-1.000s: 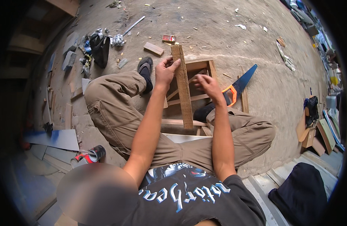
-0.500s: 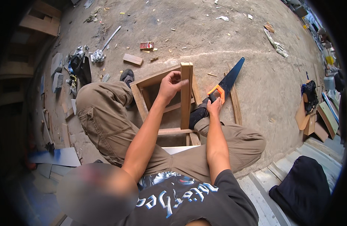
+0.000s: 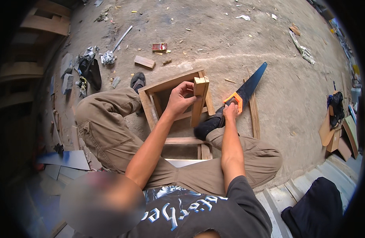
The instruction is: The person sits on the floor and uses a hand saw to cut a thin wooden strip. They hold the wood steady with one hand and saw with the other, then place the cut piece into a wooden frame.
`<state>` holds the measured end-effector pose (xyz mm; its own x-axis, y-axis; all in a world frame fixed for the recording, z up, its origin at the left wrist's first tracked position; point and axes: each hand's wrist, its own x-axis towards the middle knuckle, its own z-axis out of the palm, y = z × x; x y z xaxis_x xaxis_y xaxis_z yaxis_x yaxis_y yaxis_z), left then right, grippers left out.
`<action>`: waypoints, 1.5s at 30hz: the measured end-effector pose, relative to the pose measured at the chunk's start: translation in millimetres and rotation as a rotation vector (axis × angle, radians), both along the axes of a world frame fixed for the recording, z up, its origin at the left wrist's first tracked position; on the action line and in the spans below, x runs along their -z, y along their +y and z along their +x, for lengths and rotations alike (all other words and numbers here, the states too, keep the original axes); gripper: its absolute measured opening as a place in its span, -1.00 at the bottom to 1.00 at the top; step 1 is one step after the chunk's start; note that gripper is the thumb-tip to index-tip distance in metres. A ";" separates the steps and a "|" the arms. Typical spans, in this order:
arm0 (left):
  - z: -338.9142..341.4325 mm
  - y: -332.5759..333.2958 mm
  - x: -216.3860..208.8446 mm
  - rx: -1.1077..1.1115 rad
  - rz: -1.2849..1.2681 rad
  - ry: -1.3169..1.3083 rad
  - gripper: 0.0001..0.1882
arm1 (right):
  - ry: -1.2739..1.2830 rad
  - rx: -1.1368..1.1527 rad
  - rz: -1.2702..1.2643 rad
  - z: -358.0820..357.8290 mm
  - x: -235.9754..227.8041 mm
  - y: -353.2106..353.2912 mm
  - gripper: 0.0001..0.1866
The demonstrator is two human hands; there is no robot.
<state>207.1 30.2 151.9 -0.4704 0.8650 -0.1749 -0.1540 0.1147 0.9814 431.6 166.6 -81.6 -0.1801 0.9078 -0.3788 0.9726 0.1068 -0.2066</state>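
My left hand [image 3: 181, 100] is closed on a wooden batten [image 3: 199, 100], thumb against its side and fingers curled at its upper part. The batten stands tilted, its pale top end toward me; it looks like two strips laid together. My right hand [image 3: 230, 111] grips the handle of a handsaw with an orange and black handle and a dark blue blade [image 3: 251, 82]. The blade points away to the far right, apart from the batten. Between my legs lies a wooden frame [image 3: 172, 80], partly hidden by my left hand and the batten.
A long wooden strip [image 3: 254, 117] lies on the floor by the saw. A small wood block [image 3: 144, 62], a red box [image 3: 159, 47] and crumpled foil [image 3: 108, 57] lie farther off. Dark cloth [image 3: 315, 210] is at the near right, boards [image 3: 341, 137] at the right.
The batten has tipped so its top end faces me more and it looks shorter. My right hand and the saw appear slightly farther right, and the whole view has shifted a little.
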 end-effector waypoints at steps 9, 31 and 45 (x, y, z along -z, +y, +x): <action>-21.5 6.0 -31.8 -0.134 0.108 -0.077 -0.60 | 0.697 -0.086 0.322 -12.5 -48.6 32.2 -0.59; -39.4 -54.1 -66.8 0.032 0.282 -0.032 -0.69 | 1.735 -0.100 -0.178 -122.7 -328.6 -103.6 -0.63; -46.7 -97.2 -18.2 0.018 -0.068 -0.017 -0.71 | 1.521 0.102 -0.094 -177.4 -280.6 -71.9 -0.71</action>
